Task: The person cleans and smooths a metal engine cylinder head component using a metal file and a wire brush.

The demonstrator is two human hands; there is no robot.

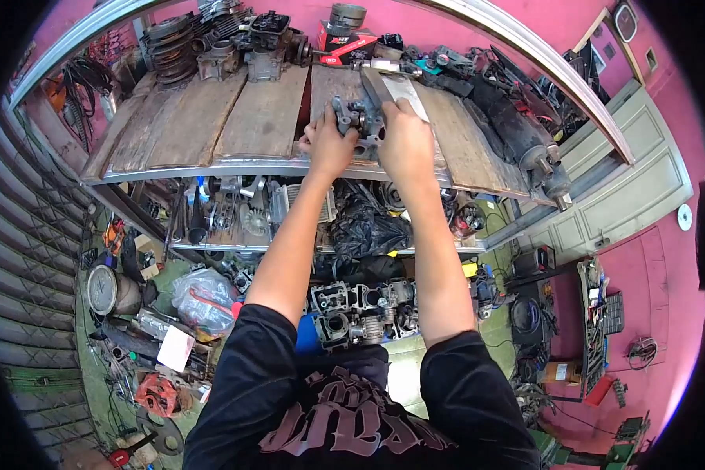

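Observation:
At the front edge of the wooden shelf, my left hand [330, 144] is closed around the left side of a grey metal engine part [358, 119], which looks like a cylinder head. My right hand [406, 142] is closed at the part's right side, its fingers on the near end of a long flat grey bar [376, 86]. That bar slants away toward the back of the shelf, close above a pale strip [409, 95] on the boards. Both hands hide some of the engine part, and the bar's gripped end is covered.
Engine cylinders [268, 48] and a red box [345, 43] line the shelf's back. A dark exhaust muffler [517, 133] lies at right. Below are a black plastic bag [368, 223] and several engine castings [356, 309]. A metal frame bar [525, 47] crosses overhead.

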